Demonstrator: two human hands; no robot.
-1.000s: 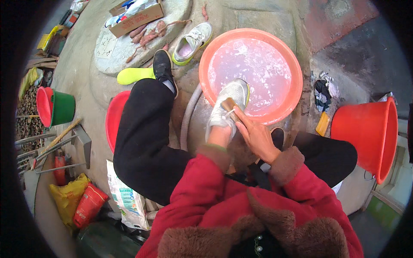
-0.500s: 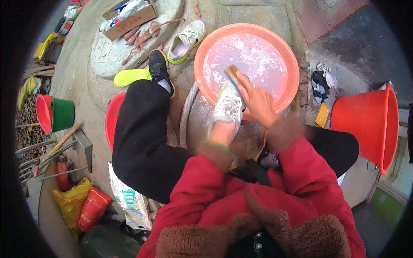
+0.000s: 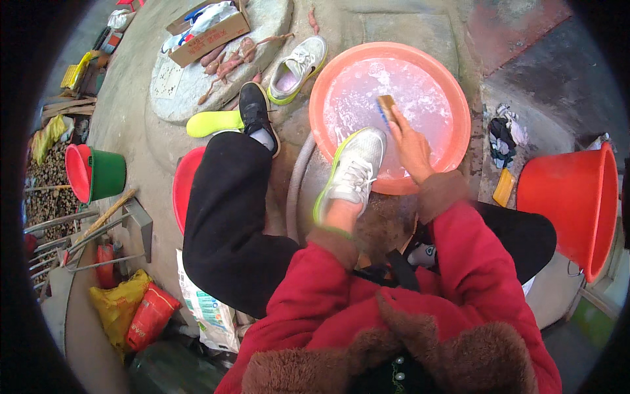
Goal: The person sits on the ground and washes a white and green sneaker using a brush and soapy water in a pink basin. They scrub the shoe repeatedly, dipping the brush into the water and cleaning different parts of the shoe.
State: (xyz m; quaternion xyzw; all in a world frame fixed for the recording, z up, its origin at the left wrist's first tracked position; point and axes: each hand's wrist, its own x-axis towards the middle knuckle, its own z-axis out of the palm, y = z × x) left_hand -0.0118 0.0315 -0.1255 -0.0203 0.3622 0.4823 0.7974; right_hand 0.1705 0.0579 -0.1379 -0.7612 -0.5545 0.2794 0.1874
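Note:
My left hand (image 3: 342, 215) is pushed into a white sneaker (image 3: 357, 164) with a yellow-green sole and holds it up, toe pointing away; its fingers are hidden inside. My right hand (image 3: 413, 152) grips a scrubbing brush (image 3: 387, 107) with a wooden back and blue bristles, just right of the toe and apart from it. Both are over the near part of an orange basin (image 3: 462, 125) holding cloudy, foamy water. A matching sneaker (image 3: 298, 69) rests on the ground left of the basin. A bright yellow insole (image 3: 213, 123) lies by my black shoe (image 3: 254, 108).
A grey ribbed hose (image 3: 298, 184) runs along the basin's left side. To the right are a red bucket (image 3: 567, 203), a yellow bar (image 3: 504, 187) and some wet cloths (image 3: 502, 141). A cardboard box (image 3: 210, 36) and sweet potatoes (image 3: 230, 64) sit on a round stone slab at far left.
The brush was against the sneaker's toe; now my right hand has moved it off to the right, over the water. The sneaker has tilted, showing more of its yellow-green sole edge.

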